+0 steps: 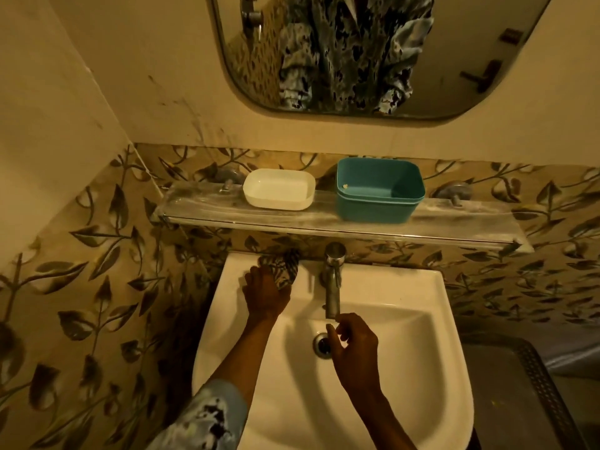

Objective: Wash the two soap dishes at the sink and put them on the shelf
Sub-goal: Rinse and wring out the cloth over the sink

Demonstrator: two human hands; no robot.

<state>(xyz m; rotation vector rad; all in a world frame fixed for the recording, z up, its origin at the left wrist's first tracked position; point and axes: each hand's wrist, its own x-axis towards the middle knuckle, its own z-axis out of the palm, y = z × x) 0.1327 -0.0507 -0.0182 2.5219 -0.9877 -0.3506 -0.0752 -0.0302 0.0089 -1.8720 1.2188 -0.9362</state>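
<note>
A white soap dish [278, 189] and a teal soap dish [378, 193] stand apart on the glass shelf [227, 212] above the white sink [406, 319]. My left hand [264, 292] rests on the sink's back left rim, gripping a patterned cloth [283, 266]. My right hand [352, 344] hovers over the basin just under the tap spout [332, 300], with its fingers loosely curled and holding nothing. No water is visible from the tap.
The drain [321, 343] lies beside my right hand. A mirror [373, 53] hangs above the shelf. Leaf-patterned tiles cover the walls. A perforated metal surface [519, 391] sits to the right of the sink.
</note>
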